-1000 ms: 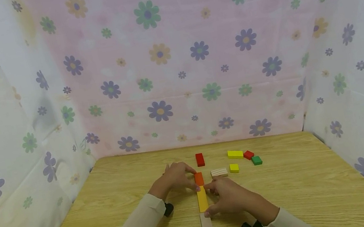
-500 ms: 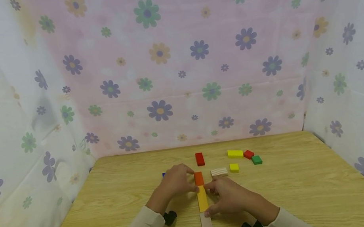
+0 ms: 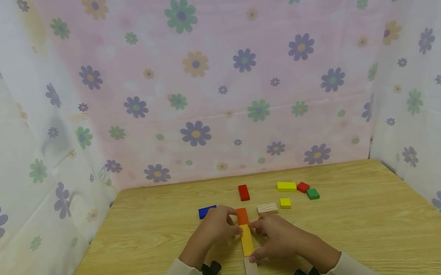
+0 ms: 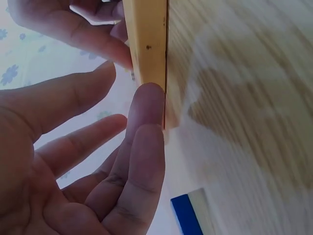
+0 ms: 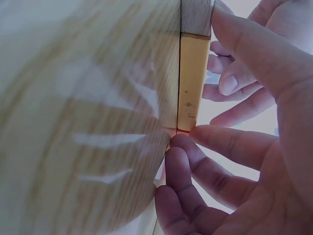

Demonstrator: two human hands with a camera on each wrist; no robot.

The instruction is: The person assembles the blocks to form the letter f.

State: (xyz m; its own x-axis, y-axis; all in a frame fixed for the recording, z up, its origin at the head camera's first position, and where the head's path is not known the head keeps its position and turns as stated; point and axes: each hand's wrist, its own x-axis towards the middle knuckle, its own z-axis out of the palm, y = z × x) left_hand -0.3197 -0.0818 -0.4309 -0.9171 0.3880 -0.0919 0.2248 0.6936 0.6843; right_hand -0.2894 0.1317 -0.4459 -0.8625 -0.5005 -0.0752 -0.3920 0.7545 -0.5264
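Note:
Three blocks lie end to end in a line: an orange-red block farthest, a long yellow-orange block in the middle, and a plain wooden block nearest. My left hand is at the left side of the orange-red and yellow-orange blocks; in the left wrist view its fingertips touch the side and the thumb stands off. On the right side, my right hand spans the yellow-orange block. Its thumb rests by the joint with the plain block; the index fingertip touches near the far joint.
A blue block lies beyond my left hand, and a red block behind the line. To the right are a striped wooden block, two yellow blocks, a small red block and a green one.
My left hand has come slightly nearer along the line, uncovering the blue block. My right hand and the three lined-up blocks look unchanged, apart from a small shift of the head view.

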